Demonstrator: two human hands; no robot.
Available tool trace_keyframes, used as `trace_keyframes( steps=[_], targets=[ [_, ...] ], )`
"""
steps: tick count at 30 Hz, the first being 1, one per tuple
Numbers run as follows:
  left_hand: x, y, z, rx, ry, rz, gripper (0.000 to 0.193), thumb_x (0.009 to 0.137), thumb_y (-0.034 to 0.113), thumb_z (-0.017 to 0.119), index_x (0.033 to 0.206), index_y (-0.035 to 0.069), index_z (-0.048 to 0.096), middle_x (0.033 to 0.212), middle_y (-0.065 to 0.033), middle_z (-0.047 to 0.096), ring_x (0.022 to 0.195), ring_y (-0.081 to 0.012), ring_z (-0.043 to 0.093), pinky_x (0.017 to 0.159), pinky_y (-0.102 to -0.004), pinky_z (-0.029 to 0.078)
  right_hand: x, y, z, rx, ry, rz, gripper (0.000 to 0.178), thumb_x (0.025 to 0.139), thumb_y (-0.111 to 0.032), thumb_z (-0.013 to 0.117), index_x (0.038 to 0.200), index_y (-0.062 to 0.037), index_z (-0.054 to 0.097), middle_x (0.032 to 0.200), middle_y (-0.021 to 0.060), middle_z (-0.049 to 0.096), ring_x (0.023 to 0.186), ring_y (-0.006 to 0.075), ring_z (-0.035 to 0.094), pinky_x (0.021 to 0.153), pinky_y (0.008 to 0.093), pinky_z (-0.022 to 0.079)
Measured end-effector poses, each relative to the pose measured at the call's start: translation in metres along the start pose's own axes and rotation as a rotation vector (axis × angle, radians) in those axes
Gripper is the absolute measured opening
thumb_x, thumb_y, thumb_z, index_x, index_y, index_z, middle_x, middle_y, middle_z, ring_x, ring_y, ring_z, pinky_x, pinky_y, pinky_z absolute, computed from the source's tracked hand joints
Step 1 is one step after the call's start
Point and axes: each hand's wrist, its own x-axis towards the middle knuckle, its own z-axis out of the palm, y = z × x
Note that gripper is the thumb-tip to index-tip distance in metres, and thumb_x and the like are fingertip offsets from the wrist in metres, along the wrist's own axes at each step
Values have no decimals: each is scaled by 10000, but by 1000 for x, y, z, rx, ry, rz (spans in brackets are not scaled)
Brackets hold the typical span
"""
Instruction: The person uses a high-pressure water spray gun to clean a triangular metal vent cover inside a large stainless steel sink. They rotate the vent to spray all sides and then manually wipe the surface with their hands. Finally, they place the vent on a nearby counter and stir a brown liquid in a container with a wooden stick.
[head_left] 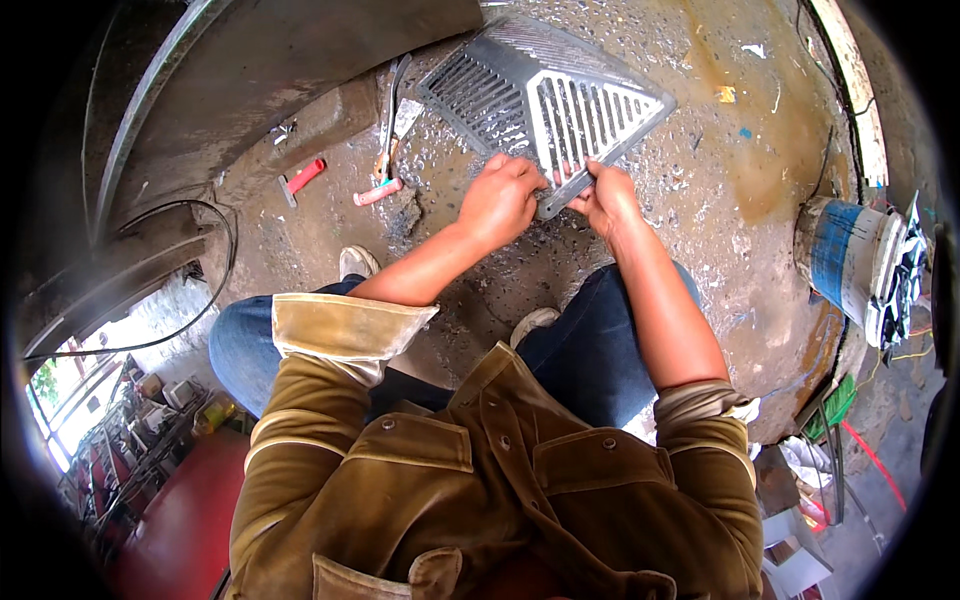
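A grey slotted grille point(535, 80) with a raised, ridged shape lies on the wet floor in front of me, its near corner toward my body. My right hand point(608, 200) grips the rim by that corner, thumb on top and fingers curled through or under the slots. My left hand point(500, 205) is closed at the left side of the same corner, its fingertips against the edge. Whether a small thing is pinched in the left fingers cannot be made out. Wet shine covers parts of the slats.
Left of the grille lie a red-handled scraper point(305, 177), a pink-handled tool point(378, 192) and a long metal tool point(394, 105). A dark clump point(403, 217) sits near my left shoe point(358, 262). At right stands a blue-and-white bucket point(840, 250). A black cable point(232, 250) loops at left.
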Motion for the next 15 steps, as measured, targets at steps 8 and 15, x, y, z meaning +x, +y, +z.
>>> trace_keyframes(
  steps=[8, 15],
  targets=[
    [1, 0, -1, 3, 50, 78, 217, 720, 7, 608, 907, 88, 681, 963, -57, 609, 914, -286, 549, 803, -367, 478, -2, 2, 14, 320, 56, -306, 148, 980, -56, 421, 1022, 27, 536, 952, 131, 608, 859, 206, 622, 758, 350, 558],
    [5, 17, 10, 80, -6, 51, 188, 700, 25, 626, 857, 107, 687, 926, -34, 618, 888, -258, 559, 742, -359, 502, 7, -1, 10, 433, 46, -305, 160, 976, -49, 404, 984, 51, 529, 961, 162, 593, 859, 248, 627, 752, 364, 568]
  ],
)
